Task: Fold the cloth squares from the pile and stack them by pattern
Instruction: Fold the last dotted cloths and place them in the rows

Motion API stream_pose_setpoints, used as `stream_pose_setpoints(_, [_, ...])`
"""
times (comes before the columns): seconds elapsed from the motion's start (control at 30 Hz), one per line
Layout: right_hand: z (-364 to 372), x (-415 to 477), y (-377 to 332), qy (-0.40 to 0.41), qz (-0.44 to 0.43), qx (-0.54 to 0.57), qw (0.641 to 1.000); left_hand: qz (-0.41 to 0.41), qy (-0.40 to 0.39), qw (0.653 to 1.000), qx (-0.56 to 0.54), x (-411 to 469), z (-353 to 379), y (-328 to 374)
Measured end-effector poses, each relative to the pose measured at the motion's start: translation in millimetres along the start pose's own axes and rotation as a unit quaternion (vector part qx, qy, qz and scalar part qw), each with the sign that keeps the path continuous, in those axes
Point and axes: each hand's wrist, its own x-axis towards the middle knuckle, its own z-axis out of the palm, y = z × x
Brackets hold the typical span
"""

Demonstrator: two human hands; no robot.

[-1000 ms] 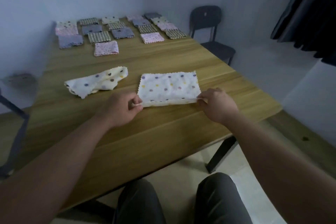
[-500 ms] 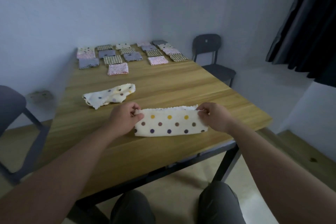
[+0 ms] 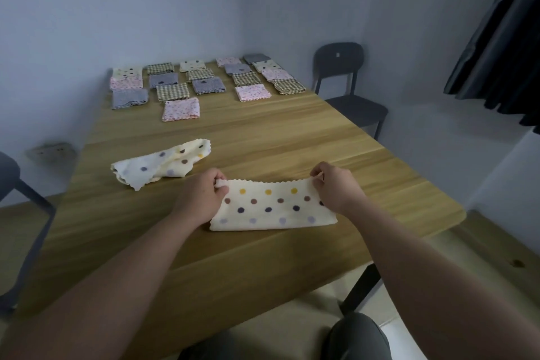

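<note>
Two far corners of cream polka-dot cloth (image 3: 271, 207) pinched in head view, one by left hand (image 3: 201, 199), one by right hand (image 3: 336, 187). Cloth laid half-folded near front edge of wooden table (image 3: 292, 137). Second fold judged next: one end to be carried across, edges matched. Crumpled dotted cloth (image 3: 163, 165) left near left hand. Folded squares (image 3: 181, 108) ranged at far end, well apart. Nothing seen blocking.

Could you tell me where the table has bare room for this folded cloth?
Bare wood lies between the crumpled cloth and the folded stacks, also right of the half-folded cloth. The far end is crowded.
</note>
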Motion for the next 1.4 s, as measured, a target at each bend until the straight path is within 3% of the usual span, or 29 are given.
stream_pose_setpoints(0.13, [8, 9, 2, 0.004, 0.002, -0.029, 1.0, 0.006, 0.01, 0.999, 0.053, 6, 5, 2])
stream_pose_setpoints(0.2, [13, 7, 2, -0.004, 0.01, -0.069, 0.998, 0.047, 0.054, 0.988, 0.135, 3, 8, 3])
stream_pose_setpoints(0.3, [16, -7, -9, 0.112, -0.012, -0.153, 0.982, 0.154, 0.101, 0.966, 0.183, -11, 13, 17])
stream_pose_setpoints(0.37, [22, -18, -24, 0.148, -0.076, -0.153, 0.974, 0.206, 0.055, 0.965, 0.15, -20, 19, 30])
stream_pose_setpoints(0.47, [43, -26, -42, 0.036, -0.137, -0.108, 0.984, 0.206, -0.077, 0.965, 0.141, -25, 38, 36])
stream_pose_setpoints(0.57, [58, -27, -36, -0.087, -0.095, -0.101, 0.986, 0.16, -0.166, 0.952, 0.202, -25, 51, 26])
stream_pose_setpoints(0.87, [49, -31, -9, -0.116, -0.035, -0.147, 0.982, 0.114, -0.22, 0.931, 0.267, -32, 33, 2])
stream_pose_setpoints(1.0, [35, -30, -2, -0.057, 0.068, -0.138, 0.986, 0.148, -0.173, 0.928, 0.296, -39, 33, 17])
stream_pose_setpoints(1.1, [27, -31, -2, -0.009, 0.15, -0.18, 0.972, 0.17, -0.175, 0.935, 0.257, -43, 40, 34])
stream_pose_setpoints(1.23, [24, -32, -11, 0.035, 0.107, -0.202, 0.973, 0.154, -0.211, 0.937, 0.232, -42, 51, 49])
stream_pose_setpoints(1.4, [18, -25, -17, 0.015, 0.144, -0.045, 0.988, 0.137, -0.232, 0.938, 0.216, -39, 55, 52])
